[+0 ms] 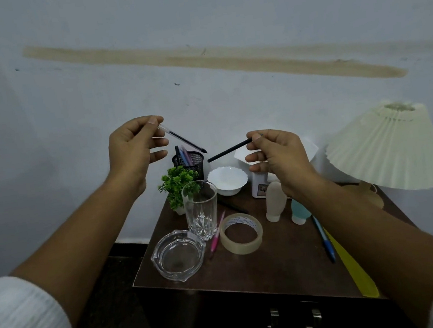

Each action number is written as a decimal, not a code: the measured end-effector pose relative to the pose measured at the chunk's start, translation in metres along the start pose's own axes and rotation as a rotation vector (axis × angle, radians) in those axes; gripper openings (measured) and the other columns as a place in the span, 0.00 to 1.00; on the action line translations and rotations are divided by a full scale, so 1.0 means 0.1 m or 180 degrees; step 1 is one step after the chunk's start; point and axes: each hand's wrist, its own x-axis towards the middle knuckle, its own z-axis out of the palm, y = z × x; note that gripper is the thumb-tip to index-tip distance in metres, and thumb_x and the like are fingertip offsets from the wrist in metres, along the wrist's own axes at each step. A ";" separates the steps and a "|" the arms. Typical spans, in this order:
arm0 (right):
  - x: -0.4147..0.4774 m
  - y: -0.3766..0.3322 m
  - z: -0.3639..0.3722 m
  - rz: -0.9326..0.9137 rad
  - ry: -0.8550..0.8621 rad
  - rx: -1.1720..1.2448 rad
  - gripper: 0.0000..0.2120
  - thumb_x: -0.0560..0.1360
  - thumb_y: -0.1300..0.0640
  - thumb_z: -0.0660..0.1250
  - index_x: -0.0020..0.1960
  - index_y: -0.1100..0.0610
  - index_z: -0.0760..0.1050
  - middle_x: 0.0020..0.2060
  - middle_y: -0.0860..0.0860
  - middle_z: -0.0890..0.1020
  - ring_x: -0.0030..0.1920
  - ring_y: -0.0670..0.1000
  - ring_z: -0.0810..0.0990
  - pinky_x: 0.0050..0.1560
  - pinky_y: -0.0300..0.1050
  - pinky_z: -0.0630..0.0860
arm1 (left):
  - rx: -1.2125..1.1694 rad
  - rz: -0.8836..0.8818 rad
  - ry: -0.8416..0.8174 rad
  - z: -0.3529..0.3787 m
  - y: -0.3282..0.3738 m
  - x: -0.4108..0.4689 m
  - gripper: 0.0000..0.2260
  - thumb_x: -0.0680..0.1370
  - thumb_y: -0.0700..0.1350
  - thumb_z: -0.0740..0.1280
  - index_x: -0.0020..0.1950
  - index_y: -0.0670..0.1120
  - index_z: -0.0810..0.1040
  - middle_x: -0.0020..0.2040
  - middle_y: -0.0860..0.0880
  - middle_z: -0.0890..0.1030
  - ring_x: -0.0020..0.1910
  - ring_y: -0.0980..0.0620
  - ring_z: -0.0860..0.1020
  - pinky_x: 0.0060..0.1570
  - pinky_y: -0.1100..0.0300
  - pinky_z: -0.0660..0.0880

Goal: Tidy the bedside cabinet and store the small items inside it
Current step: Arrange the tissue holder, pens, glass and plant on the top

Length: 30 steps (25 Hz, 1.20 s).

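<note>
My left hand (137, 146) pinches a clear ballpoint pen (182, 140) whose dark tip points down toward the black mesh pen holder (191, 164). My right hand (277, 153) pinches a black pencil (228, 151) angled down-left toward the same holder, which has several pens in it. Both hands hover above the back of the brown bedside cabinet (277, 265). On its top lie a pink pen (216, 235), a blue pen (324, 240), a yellow ruler (355, 269), a tape roll (241, 233), and another dark pencil (231, 206).
A drinking glass (201, 209), a glass ashtray (178, 254), a small green plant (178, 185), a white bowl (227, 180), a white box (260, 185), two small bottles (276, 201) and a pleated lamp (388, 148) crowd the top. Drawer handles (295, 317) show below the front edge.
</note>
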 end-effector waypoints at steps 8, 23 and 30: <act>0.23 0.11 0.17 -0.0099 -0.0006 -0.0075 0.08 0.81 0.61 0.67 0.55 0.65 0.80 0.43 0.60 0.83 0.38 0.54 0.84 0.36 0.44 0.83 | 0.0764 0.0308 0.0071 -0.14 -0.23 0.25 0.07 0.81 0.48 0.70 0.52 0.45 0.85 0.44 0.47 0.85 0.41 0.50 0.83 0.40 0.54 0.83; 0.84 0.45 0.83 0.0215 -0.0660 -0.0500 0.05 0.76 0.63 0.71 0.50 0.64 0.82 0.43 0.56 0.84 0.39 0.53 0.83 0.38 0.47 0.82 | 0.1924 0.0506 -0.0190 -0.09 -0.62 0.70 0.08 0.80 0.49 0.69 0.49 0.47 0.84 0.41 0.50 0.85 0.38 0.53 0.85 0.46 0.49 0.84; 1.10 0.71 1.05 0.0106 -0.0826 -0.1661 0.05 0.76 0.64 0.68 0.49 0.64 0.81 0.38 0.58 0.83 0.32 0.53 0.82 0.32 0.46 0.80 | 0.2354 0.0444 -0.0465 -0.02 -0.89 0.75 0.09 0.79 0.51 0.71 0.49 0.46 0.85 0.41 0.49 0.85 0.39 0.51 0.84 0.46 0.46 0.83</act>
